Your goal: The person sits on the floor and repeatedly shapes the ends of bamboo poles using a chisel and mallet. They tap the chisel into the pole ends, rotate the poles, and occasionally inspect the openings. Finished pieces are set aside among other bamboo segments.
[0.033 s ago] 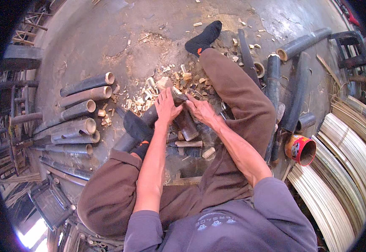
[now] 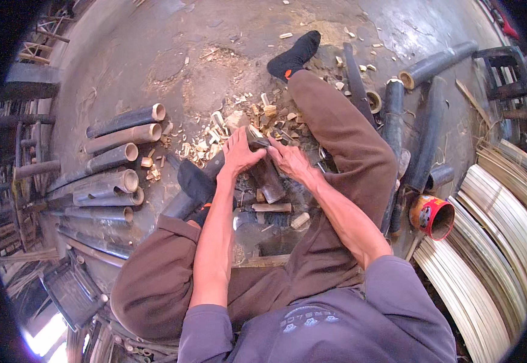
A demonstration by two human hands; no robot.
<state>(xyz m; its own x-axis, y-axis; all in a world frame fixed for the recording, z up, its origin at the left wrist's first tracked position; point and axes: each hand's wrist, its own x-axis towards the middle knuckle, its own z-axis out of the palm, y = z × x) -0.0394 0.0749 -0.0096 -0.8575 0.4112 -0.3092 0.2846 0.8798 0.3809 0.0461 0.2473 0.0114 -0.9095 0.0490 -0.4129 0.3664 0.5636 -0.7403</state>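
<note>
Between my legs lies a dark bamboo tube [image 2: 268, 181], slanting from my hands down toward me. My left hand [image 2: 240, 152] is closed over its far end, fingers together and thumb reaching right. On the other side, my right hand [image 2: 290, 160] has its fingers curled at a dark, flat blade-like piece [image 2: 257, 143] that lies across the tube between both hands. The grips are partly hidden, and the exact kind of that piece is unclear. Pale wood chips [image 2: 209, 147] are scattered just beyond my hands.
Several cut bamboo tubes [image 2: 109, 160] lie at the left. More dark poles [image 2: 392, 115] rest at the right, near a red tin [image 2: 422, 213]. Bundled pale strips [image 2: 466, 290] curve along the lower right. A small wood block [image 2: 300, 221] lies near my lap.
The dark blade-like piece between my hands has tilted slightly and shows thinner. Both hands stay almost in place.
</note>
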